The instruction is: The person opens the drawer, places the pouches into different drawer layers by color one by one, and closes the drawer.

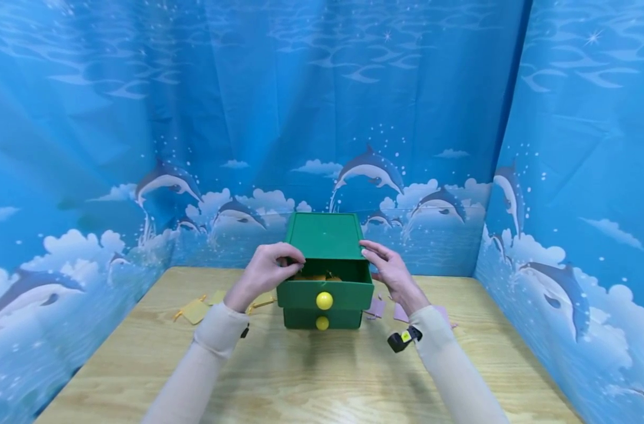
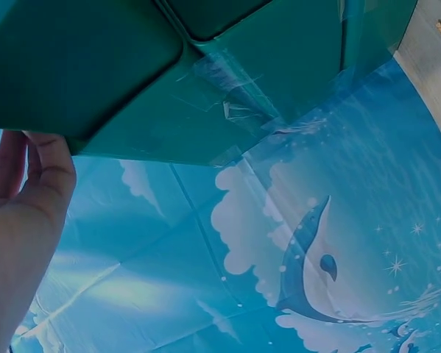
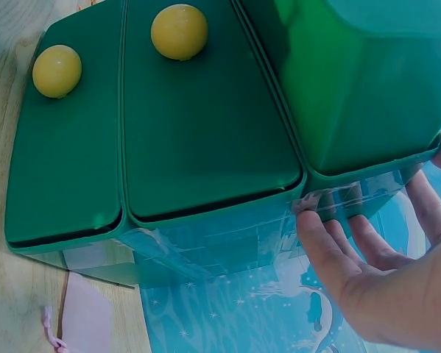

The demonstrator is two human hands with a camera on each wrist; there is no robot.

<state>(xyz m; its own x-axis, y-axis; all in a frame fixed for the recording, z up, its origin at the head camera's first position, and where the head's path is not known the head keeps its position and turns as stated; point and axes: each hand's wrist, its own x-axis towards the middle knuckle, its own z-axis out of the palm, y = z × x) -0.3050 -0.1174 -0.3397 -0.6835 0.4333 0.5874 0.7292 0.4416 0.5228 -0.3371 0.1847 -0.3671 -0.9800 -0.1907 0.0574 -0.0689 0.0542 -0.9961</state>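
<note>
A green drawer cabinet (image 1: 326, 232) stands on the table with its top drawer (image 1: 324, 290) pulled out. Some brownish things (image 1: 313, 277) lie inside, largely hidden by its front. My left hand (image 1: 263, 268) is at the drawer's left rim, thumb and fingers bent close together there. In the left wrist view its fingertips (image 2: 47, 147) disappear behind the green edge. On the other side, my right hand (image 1: 389, 268) touches the cabinet's upper right corner. The right wrist view shows its fingers (image 3: 325, 246) fairly straight and spread against the taped side, with the thumb at the top edge.
Two lower drawers with yellow knobs (image 3: 180, 32) are closed. Yellow pouches (image 1: 194, 311) with orange strings lie left of the cabinet, and purple pouches (image 1: 376, 307) to its right. A blue dolphin curtain (image 1: 322, 118) hangs behind the wooden table (image 1: 311, 383) and along both sides.
</note>
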